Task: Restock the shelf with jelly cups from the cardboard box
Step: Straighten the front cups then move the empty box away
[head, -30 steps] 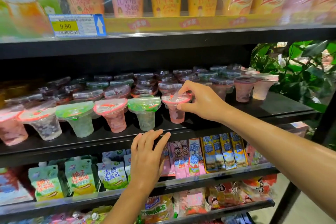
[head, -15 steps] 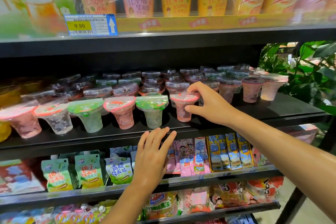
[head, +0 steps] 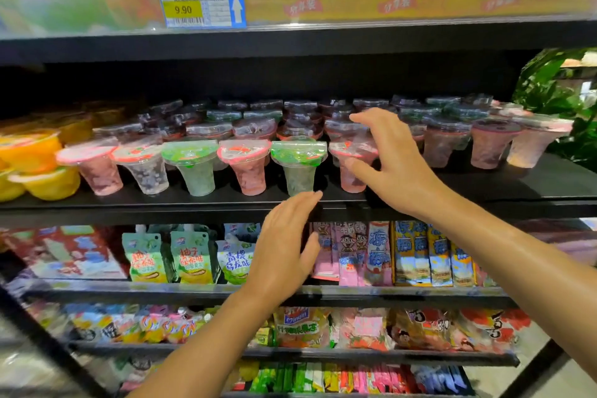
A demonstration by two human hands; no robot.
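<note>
Jelly cups point(head: 190, 168) line the shelf point(head: 129, 203) left of both hands. Left hand point(head: 284, 242) reaches up with its fingers straight and together, released, fingertips at the shelf's front lip below a green-lidded cup point(head: 298, 168). Right hand point(head: 387, 165), fingers spread and relaxed, hovers around a pink-lidded cup point(head: 352, 168) standing upright, thumb beside its body; I cannot tell if it touches.

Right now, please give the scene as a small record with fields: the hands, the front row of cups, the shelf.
right hand: open, fingers spread around the pink jelly cup
left hand: open, holds nothing, below the shelf edge
front row: six upright cups, pink, clear and green
cardboard box: not in view
</note>
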